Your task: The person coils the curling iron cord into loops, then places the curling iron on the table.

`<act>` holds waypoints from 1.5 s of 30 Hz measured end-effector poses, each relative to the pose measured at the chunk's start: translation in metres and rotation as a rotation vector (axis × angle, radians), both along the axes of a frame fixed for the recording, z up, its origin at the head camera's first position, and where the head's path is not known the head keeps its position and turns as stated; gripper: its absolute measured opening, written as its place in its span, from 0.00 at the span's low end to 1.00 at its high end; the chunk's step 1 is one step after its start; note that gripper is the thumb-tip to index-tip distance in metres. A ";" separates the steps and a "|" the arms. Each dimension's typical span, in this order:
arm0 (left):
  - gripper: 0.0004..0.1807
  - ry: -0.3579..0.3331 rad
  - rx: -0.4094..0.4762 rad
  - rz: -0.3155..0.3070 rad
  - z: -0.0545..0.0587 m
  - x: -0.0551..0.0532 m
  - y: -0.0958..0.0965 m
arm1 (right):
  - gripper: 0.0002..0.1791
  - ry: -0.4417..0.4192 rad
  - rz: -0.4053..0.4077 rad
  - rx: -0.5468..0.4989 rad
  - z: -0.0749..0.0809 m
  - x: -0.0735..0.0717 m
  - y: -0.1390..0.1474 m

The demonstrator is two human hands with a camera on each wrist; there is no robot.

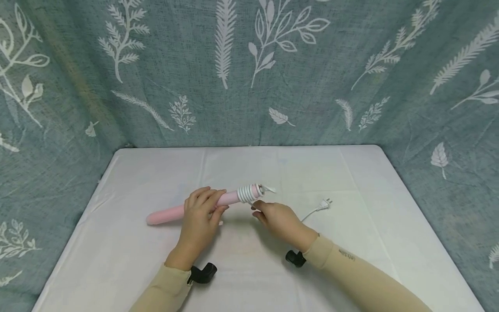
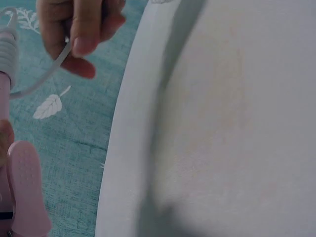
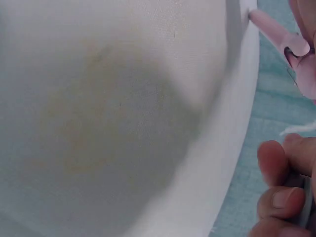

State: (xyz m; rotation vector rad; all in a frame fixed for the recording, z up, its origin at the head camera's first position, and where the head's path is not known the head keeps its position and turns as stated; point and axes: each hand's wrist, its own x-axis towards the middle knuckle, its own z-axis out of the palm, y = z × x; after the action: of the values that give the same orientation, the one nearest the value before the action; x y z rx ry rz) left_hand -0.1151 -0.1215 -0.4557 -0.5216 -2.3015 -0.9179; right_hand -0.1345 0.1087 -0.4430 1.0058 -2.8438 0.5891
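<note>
My left hand (image 1: pixel 199 221) grips a pink curling iron (image 1: pixel 165 215) around its middle, holding it above the table at a slight tilt. White cord (image 1: pixel 245 193) is wound in several turns around the handle end. My right hand (image 1: pixel 281 222) pinches the loose part of that cord just below the coils. In the left wrist view, the cord (image 2: pixel 47 76) runs from the coils to the right fingers, and the iron's pink clamp lever (image 2: pixel 28 187) shows. The barrel (image 3: pixel 271 27) appears at the top right of the right wrist view. Past my right hand, the two-pin plug (image 1: pixel 324 204) hangs at the cord's end.
A white cloth (image 1: pixel 249 286) covers the table, with its far edge near a green leaf-patterned curtain (image 1: pixel 249 117) that also runs along both sides. Black wrist mounts (image 1: pixel 203 274) are strapped at both sleeves.
</note>
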 end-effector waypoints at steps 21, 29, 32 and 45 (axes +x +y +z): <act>0.22 -0.118 -0.033 0.096 -0.005 -0.006 -0.006 | 0.07 0.057 0.124 -0.075 0.034 0.025 -0.008; 0.21 -0.199 -0.095 0.083 -0.010 -0.003 -0.009 | 0.03 0.123 0.150 -0.128 0.049 0.022 -0.009; 0.20 -0.196 -0.121 0.053 -0.013 0.000 -0.007 | 0.03 0.151 0.153 -0.128 0.053 0.020 -0.009; 0.18 -0.069 -0.225 -0.082 -0.028 0.010 -0.004 | 0.04 0.244 0.155 -0.119 0.062 0.003 -0.005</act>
State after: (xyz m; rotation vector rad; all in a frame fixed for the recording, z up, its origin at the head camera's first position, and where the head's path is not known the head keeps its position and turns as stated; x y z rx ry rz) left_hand -0.1047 -0.1252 -0.4833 -0.6931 -2.4782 -0.7277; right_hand -0.1315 0.1040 -0.3811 1.1945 -2.5066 0.5946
